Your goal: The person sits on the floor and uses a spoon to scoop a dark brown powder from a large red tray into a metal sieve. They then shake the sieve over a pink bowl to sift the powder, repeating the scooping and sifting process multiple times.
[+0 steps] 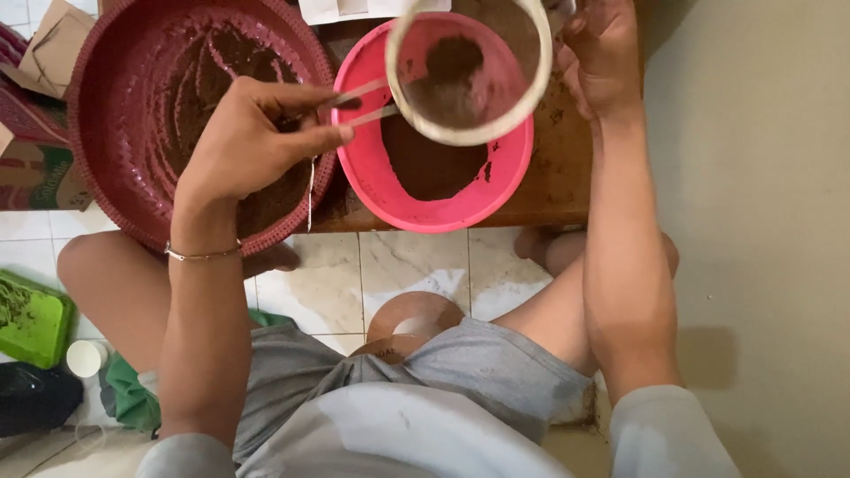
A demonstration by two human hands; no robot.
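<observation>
- Overhead, the left hand (257, 142) is pinched shut on the thin wire handle of a round sieve (469, 71); the right hand (602, 53) grips the sieve's far rim, fingers curled around it.
- Sieve hangs between both hands, above the pink bowl (434, 190); a clump of brown powder (452, 66) sits in its mesh, and a darker heap lies in the bowl beneath.
- Just beyond the left knuckles: a large maroon basin (115, 106) smeared with the same brown stuff.
- Risk, as I judge it: the sieve reaches past the bowl's far rim, so a hard shake could scatter powder onto the board; the handle grip looks slight and could twist.
- Surface: a low wooden board (553, 177), stained, set on pale marbled floor tiles (416, 265); plain beige floor off the right forearm.
- Near the left elbow: a green tray (31, 319), a small white cup (87, 358).
</observation>
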